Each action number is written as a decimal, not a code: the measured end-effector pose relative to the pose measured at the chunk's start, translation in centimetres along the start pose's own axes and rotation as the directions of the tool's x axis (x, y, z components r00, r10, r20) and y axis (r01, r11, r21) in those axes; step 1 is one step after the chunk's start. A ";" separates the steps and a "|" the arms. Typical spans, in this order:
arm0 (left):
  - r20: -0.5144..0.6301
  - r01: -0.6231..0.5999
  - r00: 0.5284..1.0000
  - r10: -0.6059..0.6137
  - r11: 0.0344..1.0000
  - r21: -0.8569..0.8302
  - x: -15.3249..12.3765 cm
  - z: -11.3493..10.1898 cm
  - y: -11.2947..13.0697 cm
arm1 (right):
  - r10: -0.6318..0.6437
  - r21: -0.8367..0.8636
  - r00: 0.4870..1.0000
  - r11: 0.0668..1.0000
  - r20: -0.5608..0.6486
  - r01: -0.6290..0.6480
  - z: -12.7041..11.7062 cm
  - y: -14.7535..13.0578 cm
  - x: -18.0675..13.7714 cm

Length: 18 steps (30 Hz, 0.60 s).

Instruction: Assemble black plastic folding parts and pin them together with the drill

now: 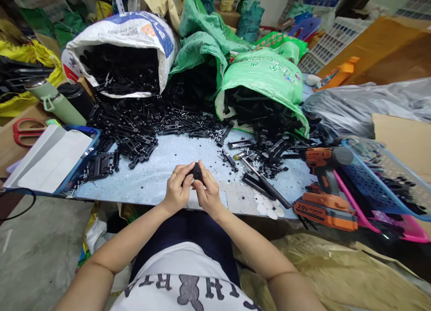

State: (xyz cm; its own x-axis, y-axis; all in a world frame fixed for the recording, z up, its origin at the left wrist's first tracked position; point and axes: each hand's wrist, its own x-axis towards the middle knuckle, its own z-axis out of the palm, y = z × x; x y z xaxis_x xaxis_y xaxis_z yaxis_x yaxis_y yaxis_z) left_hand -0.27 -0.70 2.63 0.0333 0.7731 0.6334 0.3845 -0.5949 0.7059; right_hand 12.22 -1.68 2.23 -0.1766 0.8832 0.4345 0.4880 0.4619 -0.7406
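Between my two hands, just above the front edge of the blue-covered table, I hold a small black plastic part. My left hand pinches it from the left, a ring on one finger. From the right, my right hand has its thumb and fingers closed on the same part. My fingers cover most of it, so its full shape is hidden. Beyond my hands lies a heap of black plastic parts. A hammer lies to the right among loose parts and screws.
A white sack, a green sack and a darker green sack spill black parts. At right are an orange cordless drill and a blue basket. A blue tray with papers, a flask and red scissors stand left.
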 end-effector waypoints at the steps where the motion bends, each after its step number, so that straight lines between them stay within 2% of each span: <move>1: -0.025 0.079 0.997 -0.078 0.997 0.009 -0.7 0.4 -0.4 | 0.028 0.014 0.998 0.999 0.064 -0.029 0.2 0.5 0.0; 4: -0.064 0.321 0.947 -0.315 0.941 0.104 -2.9 1.0 -1.5 | 0.073 -0.049 0.943 0.997 0.324 -0.061 -0.4 3.0 1.5; 5: -0.034 0.344 0.938 -0.344 0.920 0.186 -3.4 1.0 -1.9 | 0.106 -0.119 0.925 0.991 0.366 -0.066 -1.0 4.2 2.5; 6: 0.037 0.310 0.942 -0.334 0.906 0.287 -3.7 0.9 -2.3 | 0.155 -0.204 0.921 0.975 0.357 -0.085 -1.8 5.4 3.9; 7: 0.155 0.214 0.945 -0.290 0.899 0.381 -3.8 0.7 -2.6 | 0.206 -0.284 0.933 0.951 0.296 -0.120 -2.8 6.8 5.7; 8: 0.310 0.070 0.924 -0.225 0.894 0.442 -3.6 0.6 -3.0 | 0.262 -0.361 0.947 0.915 0.187 -0.182 -3.8 8.2 7.6; 9: 0.467 -0.085 0.870 -0.158 0.885 0.458 -3.2 0.6 -3.3 | 0.298 -0.398 0.951 0.885 0.085 -0.242 -4.8 9.6 9.7; 10: 0.601 -0.224 0.793 -0.100 0.870 0.439 -2.7 0.7 -3.5 | 0.327 -0.419 0.945 0.858 -0.001 -0.298 -5.7 10.9 11.8; 11: 0.696 -0.329 0.715 -0.061 0.850 0.412 -2.1 0.9 -3.8 | 0.407 -0.431 0.908 0.805 -0.096 -0.407 -6.5 12.0 13.8; 12: 0.753 -0.400 0.656 -0.045 0.825 0.398 -1.5 1.3 -3.9 | 0.510 -0.417 0.843 0.738 -0.170 -0.530 -7.1 12.9 15.6; 13: 0.782 -0.448 0.622 -0.046 0.797 0.404 -0.9 1.6 -4.0 | 0.597 -0.389 0.773 0.673 -0.217 -0.629 -7.5 13.6 17.1; 15: 0.801 -0.507 0.597 -0.056 0.747 0.430 0.0 2.1 -3.8 | 0.720 -0.317 0.651 0.576 -0.242 -0.754 -8.0 14.5 19.2; 18: 0.800 -0.534 0.596 -0.063 0.713 0.455 0.2 2.0 -3.2 | 0.779 -0.211 0.589 0.551 -0.216 -0.807 -8.3 15.1 20.3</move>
State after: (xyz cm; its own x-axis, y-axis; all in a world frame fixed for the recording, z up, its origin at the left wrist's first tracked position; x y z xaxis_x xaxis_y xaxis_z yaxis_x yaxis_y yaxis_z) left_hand 0.32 1.82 -0.14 0.7337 0.6748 0.0794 0.6756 -0.7370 0.0207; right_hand 23.15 22.59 4.13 0.4612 0.8620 -0.2102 0.5918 -0.4754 -0.6510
